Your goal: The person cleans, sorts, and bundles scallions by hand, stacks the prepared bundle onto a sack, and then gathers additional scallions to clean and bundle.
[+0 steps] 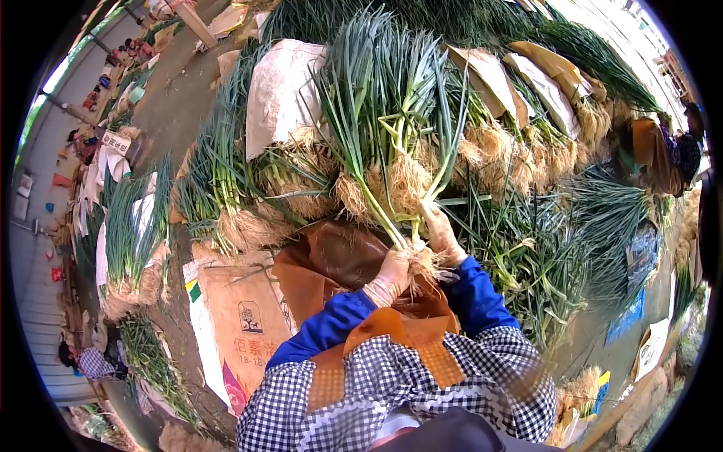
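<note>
My left hand [388, 279], in a thin pale glove, is closed around the root end of a few green onions [384, 218]. My right hand [443, 235], a little higher and to the right, grips the same plants near their pale stems. Tangled roots [422, 262] show between the two hands, and the leaves point away from me. Just beyond lies a large bundle of green onions [376, 105] with bushy straw-coloured roots. A brown apron [331, 260] covers my lap below the hands.
Loose green onion leaves [520, 256] lie heaped at right. More bundles [245, 218] stand at left, beside a printed orange-brown sack [248, 331]. White sacking [282, 94] covers one bundle. A person [678, 147] sits at far right; another person [94, 361] is at lower left.
</note>
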Demonstrator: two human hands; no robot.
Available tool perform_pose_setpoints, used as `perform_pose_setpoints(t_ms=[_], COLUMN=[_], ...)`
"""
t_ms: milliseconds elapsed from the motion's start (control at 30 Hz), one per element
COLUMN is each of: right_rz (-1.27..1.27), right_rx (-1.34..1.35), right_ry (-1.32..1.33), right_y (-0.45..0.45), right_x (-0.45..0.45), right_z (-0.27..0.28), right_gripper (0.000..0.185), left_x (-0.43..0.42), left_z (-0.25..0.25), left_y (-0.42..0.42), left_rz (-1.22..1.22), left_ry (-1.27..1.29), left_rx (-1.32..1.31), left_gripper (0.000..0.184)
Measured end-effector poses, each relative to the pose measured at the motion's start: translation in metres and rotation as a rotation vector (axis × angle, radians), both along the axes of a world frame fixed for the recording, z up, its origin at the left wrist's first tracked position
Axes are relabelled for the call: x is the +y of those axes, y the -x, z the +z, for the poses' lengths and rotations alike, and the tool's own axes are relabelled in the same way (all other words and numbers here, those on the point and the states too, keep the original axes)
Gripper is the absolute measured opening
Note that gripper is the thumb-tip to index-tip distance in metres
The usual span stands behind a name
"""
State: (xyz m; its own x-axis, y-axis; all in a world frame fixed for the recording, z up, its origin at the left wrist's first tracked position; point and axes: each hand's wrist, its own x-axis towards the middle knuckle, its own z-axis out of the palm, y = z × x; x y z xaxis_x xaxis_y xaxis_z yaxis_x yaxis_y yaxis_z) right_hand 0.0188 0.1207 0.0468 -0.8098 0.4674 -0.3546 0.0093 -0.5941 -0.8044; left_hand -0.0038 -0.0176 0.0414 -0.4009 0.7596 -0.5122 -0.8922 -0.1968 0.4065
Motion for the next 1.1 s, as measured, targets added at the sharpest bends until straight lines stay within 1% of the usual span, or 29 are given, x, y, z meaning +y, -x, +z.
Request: perform_pose_setpoints(t_ms=[33, 67, 100, 133, 167, 200, 233, 267, 300, 333, 367, 400, 433, 467, 500, 533, 600, 667, 700, 733, 800, 833, 867, 933, 967, 1000, 1033, 1067, 1100], right_rz=[0.016, -0.179, -0.153, -0.125, -0.081, -0.001, 0.062, 0.004, 0.045, 0.155, 0.411, 0.684, 0.363, 0.021, 0.157, 0.289, 0.399, 0.336, 0.312, 0.360, 0.523, 0.585, 0.641, 0.557, 0.553, 0.782, 0.997, 1.191, 0.814], right_rx=[-0.014, -0.036, -0.112, -0.187, -0.132, -0.122, -0.129, -0.172, -0.298, -0.501, -0.774, -1.030, -0.814, -0.399, -0.434, -0.428, -0.094, -0.010, 0.130, -0.084, -0.002, -0.091, -0.179, -0.466, -0.461, -0.675, -0.883, -1.085, -1.020], right_ry=[-0.098, -0.210, -0.378, -0.546, -0.689, -0.514, -0.290, -0.218, -0.278, -0.468, -1.034, -1.598, -1.507, -1.347, -1.344, -1.425, -1.121, -1.193, -1.138, -0.456, -0.379, -0.442, -0.502, -0.227, -0.240, -0.627, -1.026, -1.445, -1.499], right_y=[-0.003, 0.001, -0.009, -0.019, -0.036, -0.057, -0.081, -0.098, -0.114, -0.122, -0.119, -0.119, -0.101, -0.081, -0.060, -0.042, -0.027, -0.032, -0.038, -0.049, -0.087, -0.107, -0.127, -0.155, -0.161, -0.163, -0.160, -0.152, -0.120], right_x=[-0.004, -0.020, -0.026, -0.033, -0.034, -0.032, -0.020, -0.006, 0.013, 0.034, 0.048, 0.055, 0.039, 0.023, 0.005, 0.000, -0.002, -0.015, -0.024, -0.037, -0.032, -0.019, -0.002, 0.037, 0.056, 0.075, 0.092, 0.104, 0.103], right_z=[0.001, 0.004, 0.010, 0.020, 0.017, 0.039, 0.059, 0.069, 0.085, 0.065, 0.054, 0.050, 0.060, 0.054, 0.092, 0.091, 0.063, 0.049, 0.029, 0.058, 0.079, 0.069, 0.059, 0.073, 0.058, 0.027, -0.004, -0.018, -0.014], right_gripper=[0.021, 0.021, 0.020, 0.019, 0.018, 0.017, 0.015, 0.015, 0.017, 0.025, 0.028, 0.033, 0.036, 0.033, 0.035, 0.035, 0.029, 0.024, 0.021, 0.019, 0.023, 0.021, 0.020, 0.026, 0.026, 0.034, 0.041, 0.049, 0.047], left_x=[-0.005, 0.000, -0.003, -0.004, -0.004, -0.004, -0.006, -0.008, -0.009, -0.007, -0.006, -0.006, -0.003, -0.002, -0.007, -0.010, -0.009, -0.005, -0.002, -0.010, -0.013, -0.014, -0.017, -0.025, -0.020, -0.019, -0.018, -0.016, -0.016], left_z=[0.001, -0.011, -0.035, -0.044, -0.052, -0.040, -0.012, 0.018, 0.011, 0.004, 0.005, -0.011, -0.013, -0.014, -0.003, -0.006, -0.015, -0.011, -0.012, -0.008, -0.005, -0.001, 0.002, 0.017, 0.011, -0.018, 0.020, 0.079, 0.110], left_y=[0.005, -0.004, -0.004, -0.001, 0.002, 0.012, 0.018, 0.024, 0.024, 0.024, 0.018, 0.012, 0.003, -0.004, -0.007, -0.008, -0.006, -0.004, 0.002, 0.003, 0.013, 0.024, 0.034, 0.044, 0.046, 0.052, 0.051, 0.052, 0.053], left_rz=[-0.061, 0.089, 0.047, -0.008, -0.001, 0.057, 0.031, 0.029, 0.077, 0.122, 0.135, 0.066, 0.079, 0.095, 0.001, 0.000, -0.021, 0.073, 0.170, 0.169, 0.031, -0.069, -0.097, -0.276, -0.295, -0.194, -0.164, -0.129, -0.108], left_ry=[-0.253, -0.040, 0.061, 0.101, 0.165, -0.093, -0.011, 0.072, 0.098, 0.116, 0.107, 0.164, 0.191, 0.228, 0.321, 0.326, 0.455, 0.218, 0.105, 0.012, 0.147, 0.220, 0.041, -0.035, -0.242, -0.285, -0.244, -0.205, -0.365], left_rx=[-0.171, -0.098, 0.639, 1.012, 1.376, 0.592, 0.393, 0.184, 0.419, 0.657, 0.707, 0.768, 0.856, 0.937, 1.108, 1.110, 1.274, 0.808, 0.578, 0.470, 0.451, 0.294, 0.171, 0.054, -0.062, -0.537, -0.308, -0.074, 0.073], left_gripper=[0.005, 0.008, 0.010, 0.011, 0.012, 0.010, 0.007, 0.006, 0.006, 0.009, 0.016, 0.016, 0.014, 0.013, 0.011, 0.011, 0.013, 0.016, 0.016, 0.015, 0.015, 0.019, 0.023, 0.028, 0.026, 0.022, 0.018, 0.015, 0.010])
